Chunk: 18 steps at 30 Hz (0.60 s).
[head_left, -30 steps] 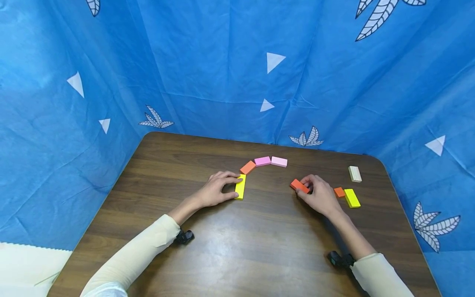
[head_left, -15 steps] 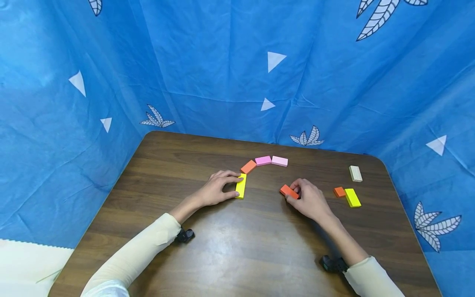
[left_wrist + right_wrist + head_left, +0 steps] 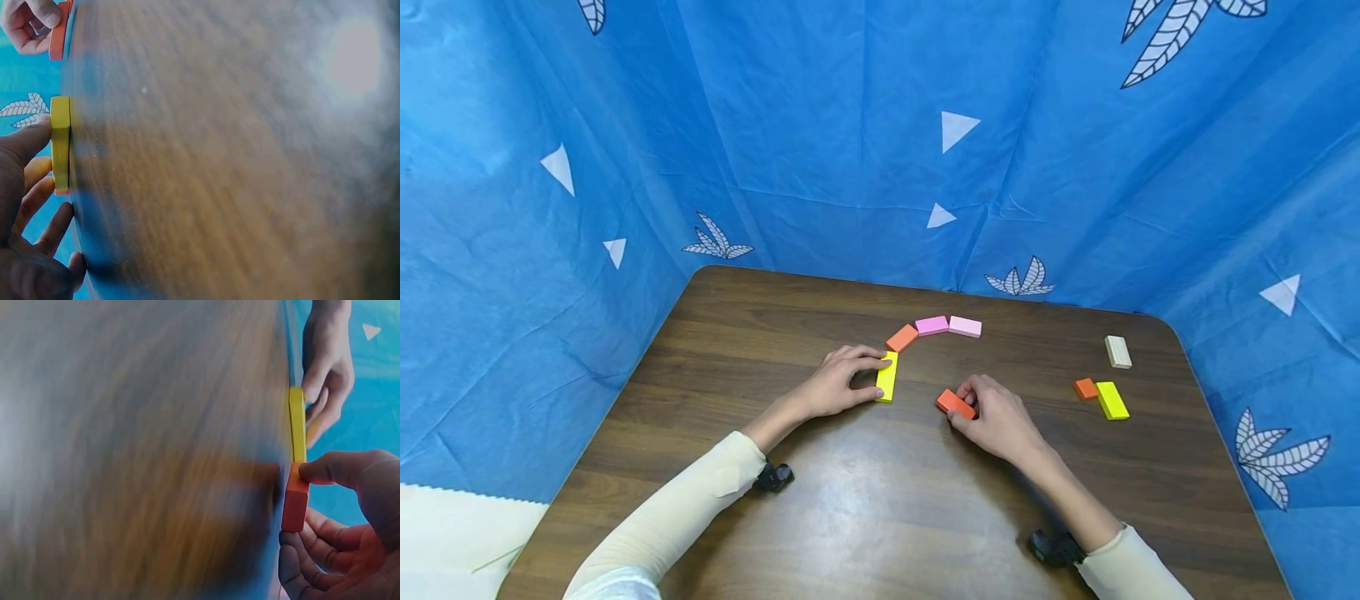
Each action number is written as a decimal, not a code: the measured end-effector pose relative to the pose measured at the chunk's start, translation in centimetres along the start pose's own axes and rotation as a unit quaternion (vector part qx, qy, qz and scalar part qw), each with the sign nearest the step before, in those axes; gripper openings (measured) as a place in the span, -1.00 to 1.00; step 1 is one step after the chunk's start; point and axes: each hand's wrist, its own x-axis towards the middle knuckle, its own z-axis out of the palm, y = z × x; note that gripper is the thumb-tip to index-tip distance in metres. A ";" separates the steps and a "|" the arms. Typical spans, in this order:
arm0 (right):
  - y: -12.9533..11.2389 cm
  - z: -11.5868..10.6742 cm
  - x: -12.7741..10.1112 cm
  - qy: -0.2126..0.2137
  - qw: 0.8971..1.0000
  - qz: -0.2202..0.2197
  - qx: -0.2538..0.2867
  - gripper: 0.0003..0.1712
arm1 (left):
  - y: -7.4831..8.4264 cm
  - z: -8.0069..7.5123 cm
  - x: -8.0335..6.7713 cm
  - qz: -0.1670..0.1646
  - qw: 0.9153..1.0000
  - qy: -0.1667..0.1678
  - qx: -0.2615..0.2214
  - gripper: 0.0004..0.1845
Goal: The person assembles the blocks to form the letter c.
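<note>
A row of blocks curves over the brown table: a yellow block (image 3: pixel 887 377), an orange block (image 3: pixel 902 337), a pink block (image 3: pixel 932 326) and a pale pink block (image 3: pixel 966 326). My left hand (image 3: pixel 844 383) holds the yellow block, thumb at its near end and a fingertip towards its far end. To the right, my right hand (image 3: pixel 1000 417) pinches a red-orange block (image 3: pixel 953 403) between thumb and fingers. In the left wrist view a thin blue gap shows between this red-orange block (image 3: pixel 57 37) and the tabletop. Its long side points towards the yellow block's near end.
At the right of the table (image 3: pixel 850 517) lie a small orange block (image 3: pixel 1086 389), a second yellow block (image 3: pixel 1112 401) beside it, and a plain wooden block (image 3: pixel 1117 352) farther back. A blue curtain (image 3: pixel 820 150) hangs behind the table's far edge and along its sides.
My right hand has moved left and slightly nearer to me, bringing the red-orange block closer to the curved row. My left hand has stayed at the yellow block.
</note>
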 end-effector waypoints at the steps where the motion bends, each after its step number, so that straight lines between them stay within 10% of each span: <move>1: -0.3 0.2 0.0 -0.002 1.000 -0.001 0.001 -0.66 | 0.0 0.0 0.0 0.001 1.000 0.001 0.000 -0.40; 18: -4.0 2.5 0.2 -0.040 0.999 -0.034 0.003 -0.65 | 0.1 0.3 0.0 0.001 1.000 0.007 0.004 -0.39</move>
